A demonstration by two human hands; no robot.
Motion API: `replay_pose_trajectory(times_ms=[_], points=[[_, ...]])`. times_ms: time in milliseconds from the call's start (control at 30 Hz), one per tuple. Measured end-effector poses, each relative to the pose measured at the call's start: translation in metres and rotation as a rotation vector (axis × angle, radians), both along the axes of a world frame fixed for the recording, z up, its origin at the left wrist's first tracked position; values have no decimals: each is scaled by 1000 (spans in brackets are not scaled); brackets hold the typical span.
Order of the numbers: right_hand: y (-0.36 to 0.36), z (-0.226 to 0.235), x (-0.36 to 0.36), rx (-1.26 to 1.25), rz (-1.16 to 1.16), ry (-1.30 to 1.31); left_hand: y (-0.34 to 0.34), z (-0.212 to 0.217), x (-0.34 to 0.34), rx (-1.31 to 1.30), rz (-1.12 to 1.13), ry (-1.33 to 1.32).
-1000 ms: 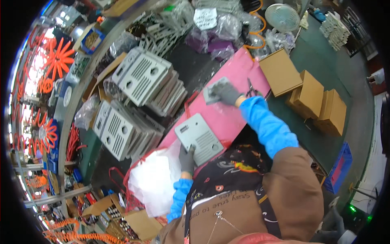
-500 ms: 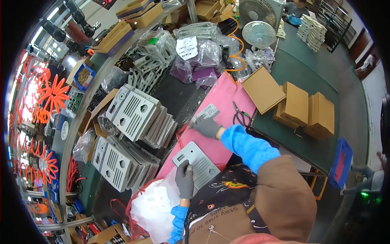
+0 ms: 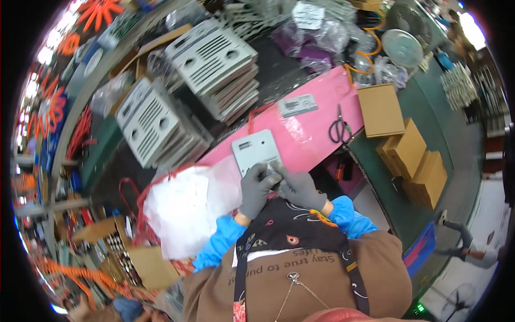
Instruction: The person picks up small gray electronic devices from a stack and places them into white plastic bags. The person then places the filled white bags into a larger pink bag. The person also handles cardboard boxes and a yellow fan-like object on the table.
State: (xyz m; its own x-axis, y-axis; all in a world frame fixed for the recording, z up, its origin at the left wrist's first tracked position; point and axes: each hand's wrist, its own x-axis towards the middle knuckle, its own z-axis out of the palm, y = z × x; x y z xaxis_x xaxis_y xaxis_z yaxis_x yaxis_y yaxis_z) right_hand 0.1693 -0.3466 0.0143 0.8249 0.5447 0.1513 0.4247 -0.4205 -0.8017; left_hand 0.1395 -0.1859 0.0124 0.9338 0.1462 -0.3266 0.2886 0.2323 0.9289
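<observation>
A grey square plate (image 3: 253,151) with a small slot lies on the pink table surface (image 3: 316,129) right in front of me. My left hand (image 3: 255,188) and my right hand (image 3: 296,188), both in grey gloves, meet at the plate's near edge and pinch it. A smaller grey rectangular plate (image 3: 298,105) lies apart on the pink surface, farther away. Black scissors (image 3: 339,129) rest to its right.
Two stacks of grey vented covers (image 3: 212,59) (image 3: 147,121) stand at the far left. A white plastic bag (image 3: 185,206) lies left of my hands. Brown cardboard boxes (image 3: 413,155) sit on the green bench at right. Plastic bags with parts (image 3: 316,37) and fans (image 3: 402,47) are behind.
My right hand has let go of the small grey plate, left it on the far pink surface, and come back to join my left hand at the big plate's near edge.
</observation>
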Motion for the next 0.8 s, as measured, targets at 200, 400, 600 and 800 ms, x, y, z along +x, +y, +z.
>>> replay_pose_trajectory(times_ms=[200,400,600,800], points=[[-3,11,-9,89,0,9,0,-3,-16,66,29,-60],[-7,8,-11,-11,-1,-153,-4,8,-20,52,1,-129],[-19,24,-7,-254,58,-453,-9,38,-27,14,-44,5],[-19,44,-16,-82,86,-99,-12,50,-36,29,-18,-76]])
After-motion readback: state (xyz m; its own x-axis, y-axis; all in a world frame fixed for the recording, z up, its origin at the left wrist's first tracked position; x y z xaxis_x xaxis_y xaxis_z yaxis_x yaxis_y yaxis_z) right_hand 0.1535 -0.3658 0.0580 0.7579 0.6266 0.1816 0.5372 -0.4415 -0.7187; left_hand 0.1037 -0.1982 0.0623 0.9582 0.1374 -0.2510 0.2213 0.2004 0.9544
